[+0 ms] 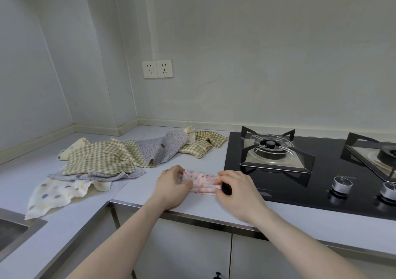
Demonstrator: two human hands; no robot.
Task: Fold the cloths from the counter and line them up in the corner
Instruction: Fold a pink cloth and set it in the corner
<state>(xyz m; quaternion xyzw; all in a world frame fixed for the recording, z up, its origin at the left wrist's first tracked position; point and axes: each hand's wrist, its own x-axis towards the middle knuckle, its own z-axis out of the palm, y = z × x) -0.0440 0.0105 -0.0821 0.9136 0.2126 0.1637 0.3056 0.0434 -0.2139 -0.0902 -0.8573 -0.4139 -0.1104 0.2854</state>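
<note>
Folding the pink cloth beside the hob

Your left hand [171,184] and right hand [233,187] each pinch an end of the pink cloth [201,181]; its long axis runs left-right, its right end touching the hob [300,171].

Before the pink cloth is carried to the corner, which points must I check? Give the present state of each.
1. Left hand grips the pink cloth: ok.
2. Right hand grips its other end: ok.
3. Cloth folded into a narrow strip: ok; evenness of edges: cannot tell.
4. Cloth off the black stove: not ok, its right end overlaps the glass.
5. Corner of the counter free: ok.
6. Other cloths folded: not ok.
</note>
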